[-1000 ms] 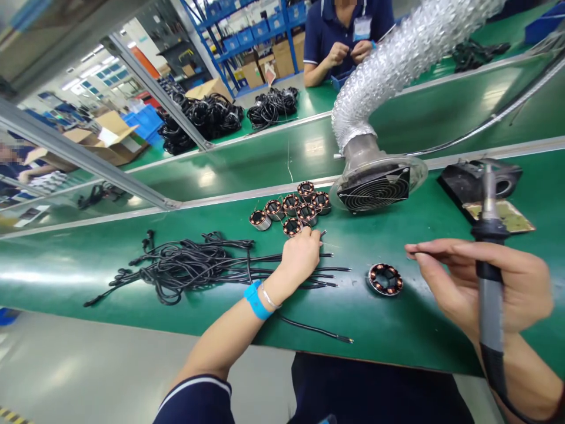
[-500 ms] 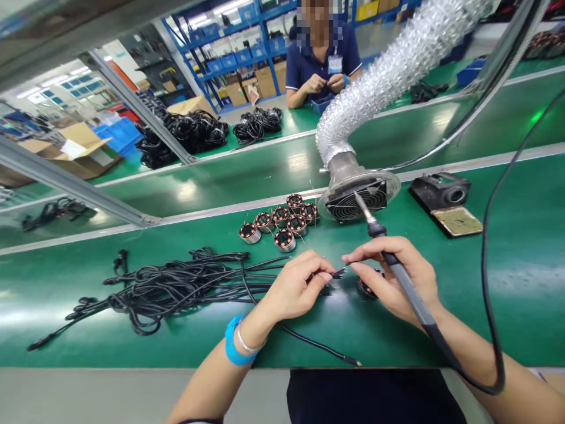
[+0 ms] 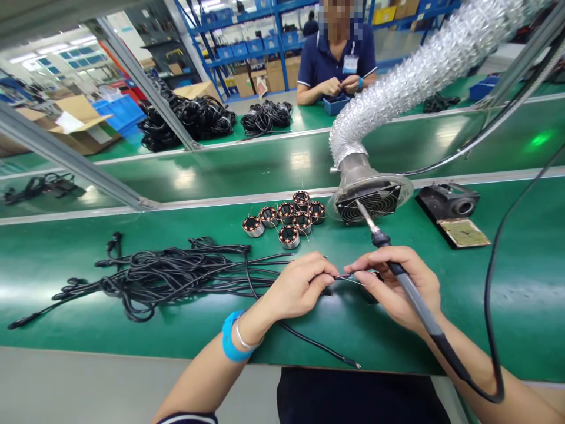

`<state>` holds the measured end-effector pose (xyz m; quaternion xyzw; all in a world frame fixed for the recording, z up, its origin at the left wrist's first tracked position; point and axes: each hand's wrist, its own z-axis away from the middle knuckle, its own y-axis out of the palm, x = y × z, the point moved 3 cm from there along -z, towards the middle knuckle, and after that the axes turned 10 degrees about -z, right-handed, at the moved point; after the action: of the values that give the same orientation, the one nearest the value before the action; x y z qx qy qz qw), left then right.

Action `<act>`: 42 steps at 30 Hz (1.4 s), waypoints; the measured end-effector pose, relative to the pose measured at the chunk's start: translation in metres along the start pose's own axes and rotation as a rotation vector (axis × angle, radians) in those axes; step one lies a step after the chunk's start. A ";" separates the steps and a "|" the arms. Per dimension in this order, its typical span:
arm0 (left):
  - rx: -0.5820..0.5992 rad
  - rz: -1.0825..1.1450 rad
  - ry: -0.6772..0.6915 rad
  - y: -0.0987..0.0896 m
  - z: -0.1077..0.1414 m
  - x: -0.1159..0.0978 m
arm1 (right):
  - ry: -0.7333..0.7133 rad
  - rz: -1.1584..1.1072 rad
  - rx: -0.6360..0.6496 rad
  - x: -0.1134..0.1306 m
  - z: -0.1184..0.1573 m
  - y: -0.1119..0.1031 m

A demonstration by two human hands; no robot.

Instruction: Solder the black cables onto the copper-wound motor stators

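My left hand (image 3: 304, 284) pinches the end of a black cable near the middle of the green bench. Close to its fingertips, my right hand (image 3: 399, 282) has thumb and forefinger together at the thin wires, with a soldering iron (image 3: 410, 292) resting in the same hand, tip pointing up and away. Partly hidden behind the right fingers is a dark round part (image 3: 372, 294). A heap of black cables (image 3: 154, 274) lies to the left. Several copper-wound stators (image 3: 289, 236) stand behind my hands. One loose cable (image 3: 309, 341) runs toward the front edge.
A fume extractor (image 3: 368, 203) on a silver hose (image 3: 406, 88) hangs beyond the iron's tip. The iron stand (image 3: 459, 203) with its sponge tray (image 3: 465, 232) is at the right. Across the bench, a person (image 3: 338, 65) handles something over a blue box (image 3: 336, 106).
The view has shifted slightly. Thin wires now stretch between my two hands, and my right fingers have moved slightly along them. The iron remains in my right hand.
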<state>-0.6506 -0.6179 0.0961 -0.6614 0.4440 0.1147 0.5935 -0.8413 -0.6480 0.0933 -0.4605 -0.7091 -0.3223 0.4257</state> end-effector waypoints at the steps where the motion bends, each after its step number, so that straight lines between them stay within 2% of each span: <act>1: 0.003 0.008 0.002 0.000 0.000 0.000 | 0.000 -0.004 0.005 0.000 0.000 0.001; 4: 0.015 0.051 -0.006 -0.001 -0.001 0.002 | -0.007 0.009 0.024 0.001 0.001 0.002; 7: 0.040 0.135 -0.025 -0.001 -0.002 0.002 | -0.057 0.119 0.049 0.004 0.002 0.001; 12: 0.074 0.277 -0.102 0.004 0.000 0.004 | -0.293 0.401 0.252 0.010 -0.001 0.007; 15: 0.059 0.321 -0.180 0.008 0.003 0.008 | -0.362 0.469 0.316 0.009 -0.004 0.011; 17: 0.062 0.197 -0.160 0.006 0.006 0.010 | -0.412 0.493 0.366 0.010 -0.005 0.010; 20: 0.019 -0.141 -0.114 -0.005 0.013 0.008 | -0.430 0.537 0.416 0.016 -0.004 -0.002; 23: -0.090 -0.321 -0.132 -0.015 0.029 -0.002 | -0.327 0.641 0.310 0.020 0.004 -0.029; 25: 0.006 -0.311 -0.086 -0.006 0.042 -0.014 | -0.271 0.712 0.248 0.018 0.014 -0.044; 28: 0.332 -0.359 0.051 0.029 0.060 -0.028 | -0.166 0.731 0.289 0.003 0.031 -0.050; 29: 0.399 -0.402 0.072 0.040 0.064 -0.029 | -0.132 0.718 0.307 -0.005 0.036 -0.049; 31: 0.430 -0.448 0.064 0.053 0.065 -0.029 | -0.102 0.694 0.307 -0.017 0.041 -0.046; 33: 0.380 -0.358 0.001 0.052 0.058 -0.026 | -0.112 0.677 0.287 -0.025 0.042 -0.045; 36: 0.273 -0.065 -0.207 0.034 0.036 -0.022 | -0.107 0.674 0.271 -0.026 0.039 -0.052; 39: 0.245 0.295 -0.392 0.022 0.012 -0.020 | -0.114 0.664 0.279 -0.013 0.030 -0.059; 42: 0.212 0.449 -0.415 0.024 -0.009 -0.021 | -0.125 0.597 0.184 0.008 0.018 -0.055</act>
<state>-0.6841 -0.6139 0.0964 -0.4441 0.4578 0.3282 0.6968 -0.8996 -0.6500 0.0897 -0.6267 -0.5935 -0.0885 0.4972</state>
